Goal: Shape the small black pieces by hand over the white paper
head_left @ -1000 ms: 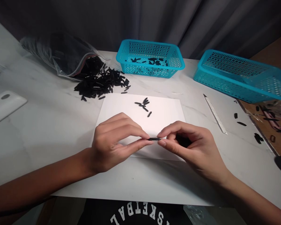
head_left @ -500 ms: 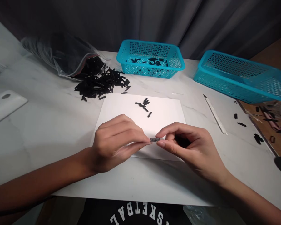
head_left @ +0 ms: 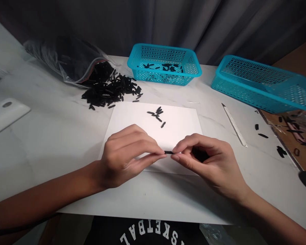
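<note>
A slim black toggle button (head_left: 168, 152) is held level above the white paper (head_left: 132, 117), seen edge-on. My left hand (head_left: 130, 153) pinches one end between thumb and fingertips. At the opposite end, my right hand (head_left: 206, 158) grips it with thumb and index finger. Under the curled fingers of the right hand there is a dark patch; whether it is more pieces or shadow, I cannot tell. Several similar black pieces (head_left: 156, 115) lie loosely on the paper beyond both hands.
A clear bag (head_left: 73, 64) spills a pile of black pieces (head_left: 109, 90) at back left. Black pieces lie inside one blue basket (head_left: 164, 79); another blue basket (head_left: 260, 97) stands right. A white-wrapped pencil (head_left: 234, 124) and stray pieces (head_left: 263, 135) lie at right.
The toggle button has turned between my fingertips: its face with small holes showed before, and now only its thin edge does. Both hands stay almost in place.
</note>
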Demonstrator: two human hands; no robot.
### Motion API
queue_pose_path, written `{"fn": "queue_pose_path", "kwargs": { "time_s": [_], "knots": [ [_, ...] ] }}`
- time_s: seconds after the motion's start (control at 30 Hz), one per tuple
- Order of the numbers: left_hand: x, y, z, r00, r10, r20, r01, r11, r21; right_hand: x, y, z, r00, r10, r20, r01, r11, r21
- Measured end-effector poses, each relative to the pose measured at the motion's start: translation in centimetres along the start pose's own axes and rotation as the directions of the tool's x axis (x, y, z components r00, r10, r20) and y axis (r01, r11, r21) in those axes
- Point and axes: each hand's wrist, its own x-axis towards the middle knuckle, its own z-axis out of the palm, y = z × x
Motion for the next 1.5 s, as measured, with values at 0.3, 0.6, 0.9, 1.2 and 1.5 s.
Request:
{"fn": "queue_pose_path", "kwargs": {
  "time_s": [0.3, 0.6, 0.9, 1.2, 1.5],
  "knots": [
    [0.0, 0.0, -0.5, 0.998, 0.059, 0.025, -0.059, 0.998, 0.010, -0.4, 0.3, 0.3, 0.996, -0.080, -0.029, 0.079, 0.996, -0.028],
    [-1.0, -1.4, 0.7, 0.993, -0.080, -0.092, 0.081, 0.997, 0.012, 8.8, -3.3, -3.8, 0.865, -0.395, -0.309, 0.335, 0.914, -0.230],
    [-0.7, -1.2, 0.5, 0.999, -0.048, 0.018, 0.046, 0.996, 0.080, 6.9, -1.5, 0.2, 0.921, 0.271, 0.280, -0.376, 0.809, 0.452],
    [-1.2, -1.7, 1.1, 0.946, 0.062, 0.319, -0.047, 0.997, -0.054, 2.5, 0.8, 3.0, 0.843, 0.267, 0.467, -0.510, 0.675, 0.533],
    [-0.9, -1.3, 0.8, 0.954, -0.026, 0.300, 0.034, 0.999, -0.022, 2.9, 1.0, 2.4, 0.854, 0.219, 0.471, -0.456, 0.751, 0.477]
  ]
}}
